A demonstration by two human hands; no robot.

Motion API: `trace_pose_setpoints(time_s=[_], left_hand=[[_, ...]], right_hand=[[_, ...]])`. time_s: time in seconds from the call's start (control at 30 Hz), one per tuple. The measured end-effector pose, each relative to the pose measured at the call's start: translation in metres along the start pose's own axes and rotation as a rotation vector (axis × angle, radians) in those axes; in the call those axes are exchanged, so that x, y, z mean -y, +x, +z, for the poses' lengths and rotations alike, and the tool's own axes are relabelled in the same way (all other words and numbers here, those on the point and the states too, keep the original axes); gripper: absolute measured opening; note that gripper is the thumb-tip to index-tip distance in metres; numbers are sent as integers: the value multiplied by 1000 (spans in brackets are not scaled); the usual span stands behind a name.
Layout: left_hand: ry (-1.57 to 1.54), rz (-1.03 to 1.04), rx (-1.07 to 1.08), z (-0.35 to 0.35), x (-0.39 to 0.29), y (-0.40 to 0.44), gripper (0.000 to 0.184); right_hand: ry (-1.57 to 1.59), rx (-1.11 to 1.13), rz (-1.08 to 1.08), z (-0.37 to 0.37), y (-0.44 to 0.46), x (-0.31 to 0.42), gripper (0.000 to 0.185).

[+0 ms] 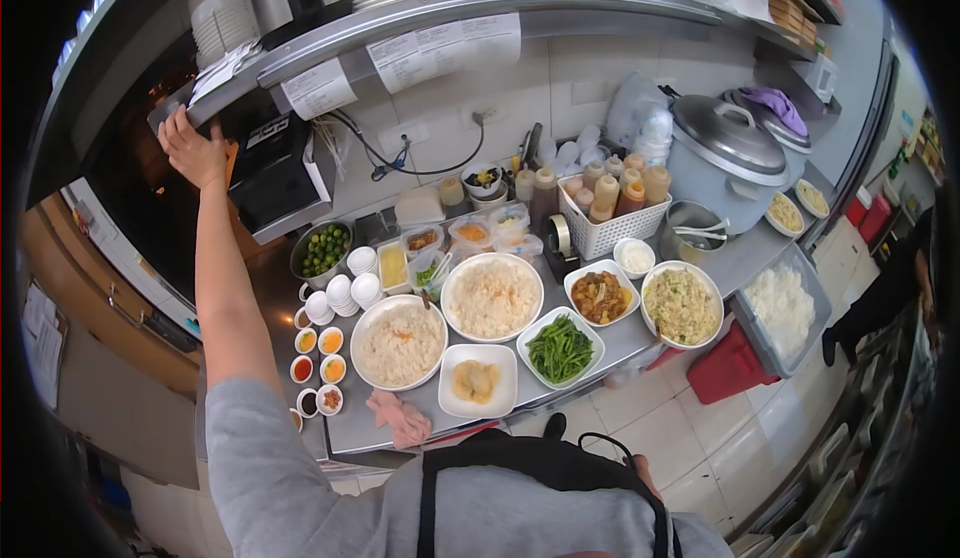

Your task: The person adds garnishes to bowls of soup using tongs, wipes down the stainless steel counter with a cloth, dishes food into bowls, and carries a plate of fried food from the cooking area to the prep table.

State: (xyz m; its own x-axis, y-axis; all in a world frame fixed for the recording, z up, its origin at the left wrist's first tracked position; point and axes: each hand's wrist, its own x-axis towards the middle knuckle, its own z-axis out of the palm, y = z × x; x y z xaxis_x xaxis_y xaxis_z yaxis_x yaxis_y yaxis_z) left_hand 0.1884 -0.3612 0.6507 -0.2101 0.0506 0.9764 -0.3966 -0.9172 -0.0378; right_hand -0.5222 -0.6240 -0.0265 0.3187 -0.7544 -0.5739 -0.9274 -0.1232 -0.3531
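Note:
My left hand (192, 150) reaches up to the left end of the overhead metal shelf (480, 8), fingers apart and touching a metal piece there, beside a black printer (270, 173). Low at the right of my body, part of my right hand (642, 470) shows by a black apron strap; its fingers are not clear. On the counter before me stand two plates of rice (398, 343) (492, 296), a square dish of pale food (474, 382), green vegetables (560, 350), a brown stew (600, 298) and a plate of fried rice (682, 304).
Sauce cups (333, 368) and a pot of limes (325, 250) stand left. A white basket (612, 233) holds squeeze bottles. Large lidded pots (730, 138) stand back right. A bin of white rice (780, 308) sits above a red container (730, 363). Another person's dark sleeve (905, 258) shows far right.

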Motion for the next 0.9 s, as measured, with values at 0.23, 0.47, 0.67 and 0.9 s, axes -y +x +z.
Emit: trace_pose_setpoints(time_s=[0.23, 0.47, 0.67, 0.9], left_hand=[[26, 28, -14, 7, 6, -1, 66], [27, 12, 83, -5, 0, 5, 65], [143, 135, 128, 6, 19, 7, 44], [100, -110, 294, 79, 72, -32, 46]], right_hand=[[-243, 137, -66, 8, 28, -24, 30], [428, -73, 319, -22, 30, 3, 30], [115, -9, 95, 12, 61, -42, 37], [135, -274, 357, -1, 28, -87, 33]])
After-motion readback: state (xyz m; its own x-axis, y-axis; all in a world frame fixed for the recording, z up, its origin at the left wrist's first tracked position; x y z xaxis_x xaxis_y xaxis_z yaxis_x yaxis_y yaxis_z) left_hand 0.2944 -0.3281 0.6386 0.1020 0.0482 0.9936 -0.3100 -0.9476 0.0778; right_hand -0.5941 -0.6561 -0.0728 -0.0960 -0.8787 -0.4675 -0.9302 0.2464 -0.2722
